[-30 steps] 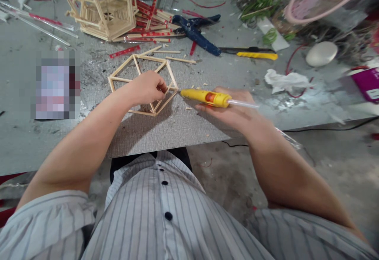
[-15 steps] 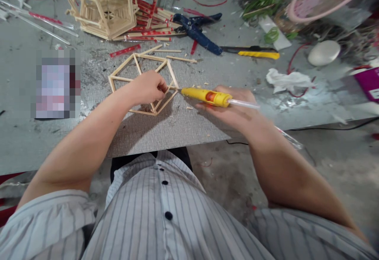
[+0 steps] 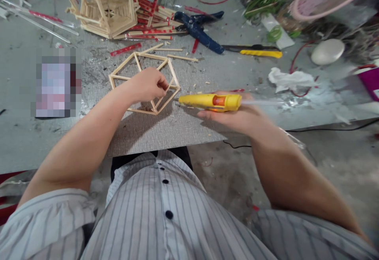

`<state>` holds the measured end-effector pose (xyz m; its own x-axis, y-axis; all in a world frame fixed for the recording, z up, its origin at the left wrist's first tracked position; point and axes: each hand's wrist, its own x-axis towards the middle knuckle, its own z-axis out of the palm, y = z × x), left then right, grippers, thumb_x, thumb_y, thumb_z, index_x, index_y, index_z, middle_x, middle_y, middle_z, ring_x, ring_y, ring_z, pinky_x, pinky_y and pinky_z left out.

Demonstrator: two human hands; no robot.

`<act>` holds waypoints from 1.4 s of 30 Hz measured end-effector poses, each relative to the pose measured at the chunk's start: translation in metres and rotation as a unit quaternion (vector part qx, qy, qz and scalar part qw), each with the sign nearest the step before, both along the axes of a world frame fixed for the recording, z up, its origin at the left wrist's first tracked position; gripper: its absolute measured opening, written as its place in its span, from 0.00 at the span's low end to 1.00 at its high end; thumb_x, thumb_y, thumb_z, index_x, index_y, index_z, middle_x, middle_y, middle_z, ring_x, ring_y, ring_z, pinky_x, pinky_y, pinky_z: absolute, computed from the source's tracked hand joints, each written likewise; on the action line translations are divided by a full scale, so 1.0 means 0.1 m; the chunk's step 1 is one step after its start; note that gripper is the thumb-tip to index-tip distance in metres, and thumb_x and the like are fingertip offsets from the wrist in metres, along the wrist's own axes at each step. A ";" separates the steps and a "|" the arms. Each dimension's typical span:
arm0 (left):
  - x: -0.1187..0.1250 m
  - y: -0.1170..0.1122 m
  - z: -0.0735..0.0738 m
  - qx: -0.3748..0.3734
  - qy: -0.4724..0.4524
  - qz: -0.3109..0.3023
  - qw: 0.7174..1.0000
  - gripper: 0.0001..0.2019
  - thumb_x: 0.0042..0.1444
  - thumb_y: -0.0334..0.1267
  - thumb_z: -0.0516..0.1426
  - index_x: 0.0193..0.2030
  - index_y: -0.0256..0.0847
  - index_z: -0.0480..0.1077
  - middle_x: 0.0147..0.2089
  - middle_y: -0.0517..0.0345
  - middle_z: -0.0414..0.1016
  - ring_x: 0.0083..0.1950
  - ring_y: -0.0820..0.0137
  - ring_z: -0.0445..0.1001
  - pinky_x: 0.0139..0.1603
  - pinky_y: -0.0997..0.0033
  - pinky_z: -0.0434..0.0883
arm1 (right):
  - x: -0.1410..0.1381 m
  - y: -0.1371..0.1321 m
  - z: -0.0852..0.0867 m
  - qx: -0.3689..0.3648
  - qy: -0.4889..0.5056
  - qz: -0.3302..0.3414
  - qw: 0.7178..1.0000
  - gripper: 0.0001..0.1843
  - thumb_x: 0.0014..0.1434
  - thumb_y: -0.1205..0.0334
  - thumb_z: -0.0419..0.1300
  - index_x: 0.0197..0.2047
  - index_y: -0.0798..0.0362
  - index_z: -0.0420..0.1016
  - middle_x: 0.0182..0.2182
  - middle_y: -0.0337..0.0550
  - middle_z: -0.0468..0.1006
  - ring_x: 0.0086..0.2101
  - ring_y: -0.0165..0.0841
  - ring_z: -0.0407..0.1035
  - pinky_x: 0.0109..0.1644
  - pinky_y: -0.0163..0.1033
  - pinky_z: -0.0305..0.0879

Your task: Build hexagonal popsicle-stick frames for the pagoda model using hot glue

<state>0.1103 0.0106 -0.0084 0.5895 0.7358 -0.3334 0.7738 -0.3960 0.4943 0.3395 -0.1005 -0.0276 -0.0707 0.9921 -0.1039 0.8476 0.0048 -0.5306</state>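
Note:
A hexagonal frame of thin wooden sticks (image 3: pixel 134 60) lies on a grey textured mat (image 3: pixel 166 127). My left hand (image 3: pixel 146 86) rests over the frame's middle, its fingers pinched on an inner stick. My right hand (image 3: pixel 237 115) grips a yellow glue gun (image 3: pixel 211 101) with a clear glue stick trailing from its back. The gun's nozzle points left and sits just right of the frame's right corner, a little apart from it.
A built stick house (image 3: pixel 102 5) stands at the back left beside loose red and wooden sticks (image 3: pixel 151 19). A blue clamp (image 3: pixel 197 29), a yellow-handled knife (image 3: pixel 257 52), crumpled tissue (image 3: pixel 291 80) and a white egg shape (image 3: pixel 327 51) lie farther right. A black cable (image 3: pixel 331 127) runs off the table edge.
My right hand has drawn the glue gun slightly back and down from the frame's right corner. My left hand keeps its pinch on the frame.

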 end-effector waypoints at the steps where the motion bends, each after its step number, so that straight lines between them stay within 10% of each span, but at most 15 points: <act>1: 0.00 0.00 -0.01 0.001 -0.008 0.002 1.000 0.15 0.49 0.38 0.56 0.40 0.38 0.79 0.34 0.57 0.77 0.36 0.69 0.72 0.39 0.70 0.65 | -0.03 -0.02 0.02 -0.020 0.018 -0.003 1.000 0.17 0.50 0.43 0.66 0.35 0.46 0.77 0.27 0.41 0.77 0.29 0.41 0.74 0.30 0.43 0.65; 42: 0.04 -0.02 -0.01 0.003 -0.019 -0.008 1.000 0.14 0.49 0.37 0.56 0.40 0.38 0.78 0.33 0.58 0.76 0.39 0.69 0.73 0.42 0.71 0.66 | -0.24 0.04 -0.04 -0.127 0.096 0.017 0.987 0.13 0.50 0.48 0.67 0.36 0.46 0.81 0.30 0.37 0.81 0.32 0.38 0.76 0.35 0.40 0.73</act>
<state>0.1147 0.0087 -0.0090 0.6131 0.7281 -0.3066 0.7482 -0.4107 0.5210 0.3159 -0.0967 -0.0321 -0.1469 0.9324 -0.3301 0.7333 -0.1213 -0.6689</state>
